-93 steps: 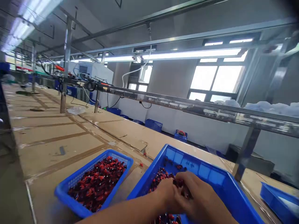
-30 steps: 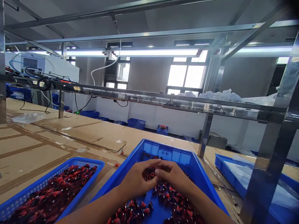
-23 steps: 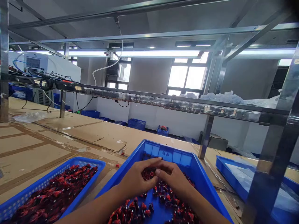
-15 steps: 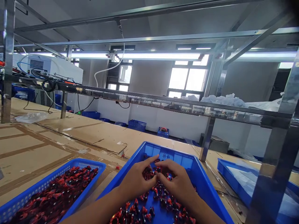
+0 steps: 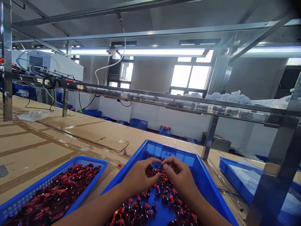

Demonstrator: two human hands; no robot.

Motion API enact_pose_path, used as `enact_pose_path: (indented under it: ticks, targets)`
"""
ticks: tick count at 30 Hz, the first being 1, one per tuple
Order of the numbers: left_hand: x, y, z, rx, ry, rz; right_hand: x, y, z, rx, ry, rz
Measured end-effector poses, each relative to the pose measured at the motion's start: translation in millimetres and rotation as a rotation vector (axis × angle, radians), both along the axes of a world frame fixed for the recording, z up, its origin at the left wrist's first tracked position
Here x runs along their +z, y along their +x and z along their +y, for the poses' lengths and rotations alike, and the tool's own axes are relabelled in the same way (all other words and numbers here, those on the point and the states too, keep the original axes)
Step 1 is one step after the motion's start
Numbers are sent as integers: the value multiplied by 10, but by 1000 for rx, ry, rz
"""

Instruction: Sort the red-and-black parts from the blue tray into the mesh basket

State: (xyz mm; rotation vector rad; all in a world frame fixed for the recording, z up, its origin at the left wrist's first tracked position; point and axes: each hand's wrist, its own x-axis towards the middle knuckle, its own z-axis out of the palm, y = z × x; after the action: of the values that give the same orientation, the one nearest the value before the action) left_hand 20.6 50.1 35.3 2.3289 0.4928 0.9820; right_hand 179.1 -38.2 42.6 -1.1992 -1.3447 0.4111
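Well, my fingers (image 5: 152, 161) were curved and half closed, tips pointing toward each other over the small red-and-black parts (image 5: 156, 188), and I could not tell from up here whether they had pinched a piece or were only touching the pile. My left hand (image 5: 138, 177) and right hand (image 5: 180, 175) sat close together, almost meeting, most likely so that both could work the same small patch. The parts lay tangled in a loose pile on the floor of a blue plastic tray (image 5: 202, 171), with bare blue showing between some of them. That tray sat straight in front of me, between my forearms (image 5: 89, 212), which put the whole pile within easy reach. Just to my left, a blue mesh basket (image 5: 94, 160) held a fuller, denser load of similar parts (image 5: 50, 196), close enough to reach with one short move of the arm. Both containers rested on taped cardboard sheets (image 5: 58, 141). One stray red bit (image 5: 119, 165) lay on the cardboard between the basket and the tray. Off to the right stood a shallow blue bin (image 5: 237, 169) lined with clear plastic, just beyond a steel post (image 5: 208, 138).
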Motion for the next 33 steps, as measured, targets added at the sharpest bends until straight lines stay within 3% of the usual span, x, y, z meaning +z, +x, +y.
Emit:
enact_pose_path:
  ticks: [3,5,7,11,14,17,23,33]
  targets:
    - [-31,15,13,42,24,15,-31,66,62,206,-198,454]
    - [-46,29,9,46,34,29,-61,77,93,260,-306,503]
    - [-55,38,-2,38,35,43,-100,47,108,227,-337,377]
    - [-62,44,-11,21,36,49,-178,-54,102,26,-233,-128]
    - [-64,45,-2,-14,-12,57,-202,-79,101,-49,-228,-210]
    - [-70,46,9,-27,-61,76,-201,-67,126,-47,-239,-73]
    - [-66,42,5,16,-23,115,-161,-40,165,152,-400,530]
    - [-107,64,-1,25,103,172,-168,-52,156,210,-573,735]
